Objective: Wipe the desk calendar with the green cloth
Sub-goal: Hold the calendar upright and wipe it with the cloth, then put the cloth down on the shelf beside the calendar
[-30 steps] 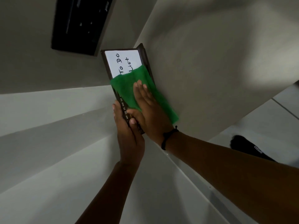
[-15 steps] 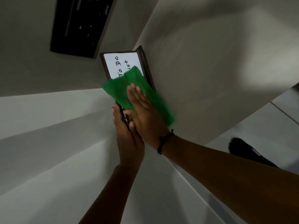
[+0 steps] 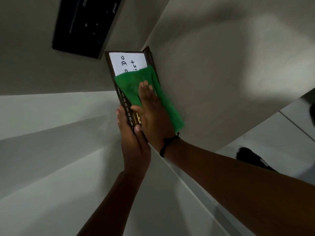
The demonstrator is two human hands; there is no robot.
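Note:
The desk calendar is a dark brown frame with a white "To Do List" card and a strip of month names along its edge. It stands on a pale surface in the middle of the view. My left hand grips its near end, thumb over the front. The green cloth lies flat across the calendar's face, hiding part of the writing. My right hand presses flat on the cloth, fingers stretched out together. A black band circles that wrist.
A black device with small markings sits at the top left, behind the calendar. A pale wall rises right beside the calendar. A dark object with white lettering lies on the tiled floor at the right.
My right hand and the green cloth slid back toward the right side of the calendar's face, uncovering the month strip. My left hand kept its hold on the calendar's end.

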